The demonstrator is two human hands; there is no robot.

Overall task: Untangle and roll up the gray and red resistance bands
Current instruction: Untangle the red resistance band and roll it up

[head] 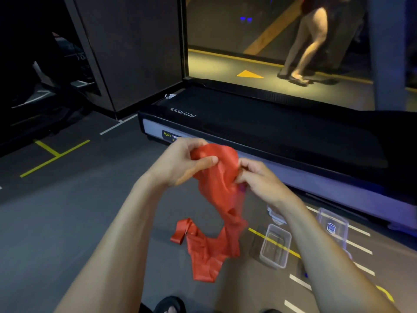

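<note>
Gripping the upper end of the red resistance band (pixel 216 177), both hands are raised above a gray floor (pixel 67 222). The left hand (pixel 180 163) has its thumb laid across the bunched top of the band and its fingers curled behind the material; the right hand (pixel 259 179) pinches the band's right edge with bent fingers. From this held portion the band hangs downward in crumpled folds, and its lower length lies heaped on the floor between the forearms, one flat end folded out to the left (the gray band cannot be made out anywhere in view). Right of the heap stands a clear plastic container (pixel 275 245), uncovered, with a second clear container (pixel 331 227) just beyond it toward the treadmill (pixel 270 132); both rest on yellow and white floor markings. The treadmill's black deck runs across the scene behind the hands. A sandalled foot (pixel 171 306) shows at the bottom edge, and another person's legs (pixel 309 41) are visible in the lit area at upper right.
</note>
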